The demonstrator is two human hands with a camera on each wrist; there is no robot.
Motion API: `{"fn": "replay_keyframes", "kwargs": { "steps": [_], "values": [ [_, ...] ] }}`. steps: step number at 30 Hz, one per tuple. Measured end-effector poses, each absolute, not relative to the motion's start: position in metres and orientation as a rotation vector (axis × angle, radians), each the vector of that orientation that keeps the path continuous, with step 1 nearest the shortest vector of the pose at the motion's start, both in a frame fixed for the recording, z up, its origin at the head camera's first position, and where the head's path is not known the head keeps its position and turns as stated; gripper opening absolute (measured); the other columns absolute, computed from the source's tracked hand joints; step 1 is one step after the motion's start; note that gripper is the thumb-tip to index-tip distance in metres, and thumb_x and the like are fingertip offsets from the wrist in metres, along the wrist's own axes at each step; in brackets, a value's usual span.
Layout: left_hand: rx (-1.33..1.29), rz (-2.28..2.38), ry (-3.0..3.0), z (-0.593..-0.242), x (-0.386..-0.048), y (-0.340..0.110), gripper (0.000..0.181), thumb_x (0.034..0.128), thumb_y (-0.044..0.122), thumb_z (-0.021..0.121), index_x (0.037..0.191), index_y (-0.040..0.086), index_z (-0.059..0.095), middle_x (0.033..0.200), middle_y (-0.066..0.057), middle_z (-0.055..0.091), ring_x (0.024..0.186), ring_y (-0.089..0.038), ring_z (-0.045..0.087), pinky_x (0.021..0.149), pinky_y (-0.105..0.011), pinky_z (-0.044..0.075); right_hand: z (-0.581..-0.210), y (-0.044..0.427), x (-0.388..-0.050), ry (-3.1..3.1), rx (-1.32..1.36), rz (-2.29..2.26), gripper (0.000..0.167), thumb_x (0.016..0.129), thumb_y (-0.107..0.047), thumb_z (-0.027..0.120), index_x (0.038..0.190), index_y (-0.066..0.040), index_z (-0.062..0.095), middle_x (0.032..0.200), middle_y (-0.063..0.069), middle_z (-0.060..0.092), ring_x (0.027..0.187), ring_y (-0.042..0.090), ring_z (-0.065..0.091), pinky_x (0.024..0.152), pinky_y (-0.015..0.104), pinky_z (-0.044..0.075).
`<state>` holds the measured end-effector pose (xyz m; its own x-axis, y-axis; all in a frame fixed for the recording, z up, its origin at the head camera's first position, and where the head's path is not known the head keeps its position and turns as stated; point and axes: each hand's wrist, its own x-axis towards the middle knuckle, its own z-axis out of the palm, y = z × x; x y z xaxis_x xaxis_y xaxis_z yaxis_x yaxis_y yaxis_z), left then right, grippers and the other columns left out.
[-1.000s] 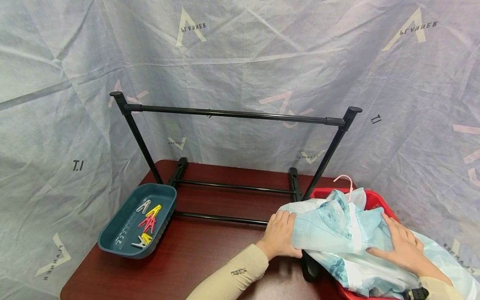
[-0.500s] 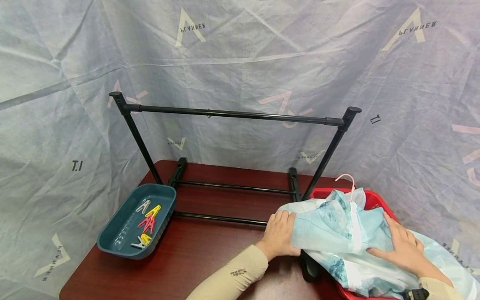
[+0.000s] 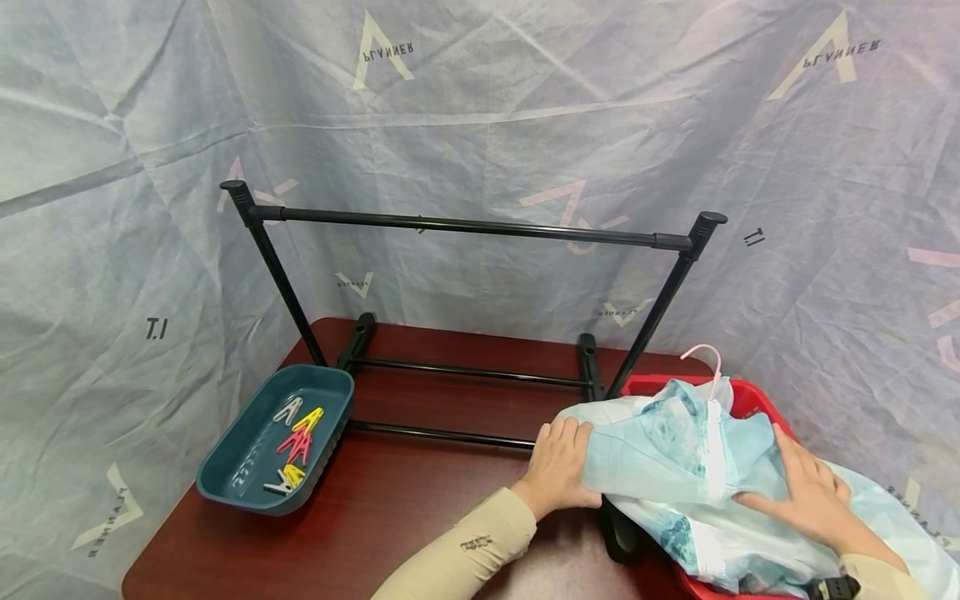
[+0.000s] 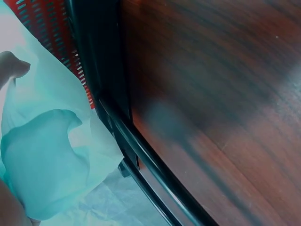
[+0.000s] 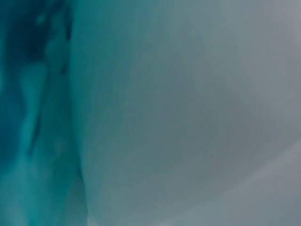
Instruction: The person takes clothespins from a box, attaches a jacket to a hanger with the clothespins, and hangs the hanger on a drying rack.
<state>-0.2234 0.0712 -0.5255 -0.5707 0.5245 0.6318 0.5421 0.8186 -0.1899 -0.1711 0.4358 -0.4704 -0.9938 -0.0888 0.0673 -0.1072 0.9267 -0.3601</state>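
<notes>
A light blue and white garment (image 3: 645, 458), thin and bunched, lies over the red basket (image 3: 750, 400) at the right. From its top sticks the pink hook of a hanger (image 3: 711, 364); the rest of that hanger is hidden in the cloth. My left hand (image 3: 558, 467) grips the garment's left side, and its thumb (image 4: 14, 66) lies against the cloth in the left wrist view. On the other side my right hand (image 3: 806, 492) holds the garment between thumb and fingers. Blurred cloth fills the right wrist view.
A black rack (image 3: 465, 226) stands on the dark red table (image 3: 420, 508), its right foot beside the basket. At the left, a teal tray (image 3: 240, 467) holds several clothespins (image 3: 300, 442). A printed grey sheet hangs behind.
The hanger hook has shifted slightly to the right, and the cloth near it has moved a little. Both hands keep nearly the same place on the garment.
</notes>
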Motion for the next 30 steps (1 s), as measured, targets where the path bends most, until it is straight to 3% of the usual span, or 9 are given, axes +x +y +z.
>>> {"fn": "replay_keyframes", "kwargs": {
  "steps": [16, 30],
  "values": [
    [-0.745, -0.053, -2.279, -0.5190, -0.2224, 0.0688, 0.105, 0.0361, 0.078, 0.073, 0.117, 0.012, 0.058, 0.091, 0.001, 0.050, 0.081, -0.015, 0.042, 0.063, -0.026, 0.026, -0.4703, 0.4370, -0.1741, -2.999, 0.167, 0.568, 0.091, 0.099, -0.045, 0.054, 0.157, 0.001, 0.001, 0.142, 0.041, 0.023, 0.126, 0.065, 0.016, 0.092, 0.076, 0.005],
    [-0.735, -0.096, -2.307, -0.5164, -0.2195, 0.0670, 0.104, 0.0384, 0.076, 0.074, 0.119, 0.011, 0.057, 0.094, 0.001, 0.051, 0.082, -0.015, 0.043, 0.063, -0.026, 0.029, -0.4665, 0.4391, -0.1777, -3.024, 0.091, 0.547, 0.074, 0.107, -0.043, 0.034, 0.153, 0.008, 0.009, 0.131, 0.042, 0.025, 0.121, 0.065, 0.016, 0.091, 0.076, 0.005]
  ]
}}
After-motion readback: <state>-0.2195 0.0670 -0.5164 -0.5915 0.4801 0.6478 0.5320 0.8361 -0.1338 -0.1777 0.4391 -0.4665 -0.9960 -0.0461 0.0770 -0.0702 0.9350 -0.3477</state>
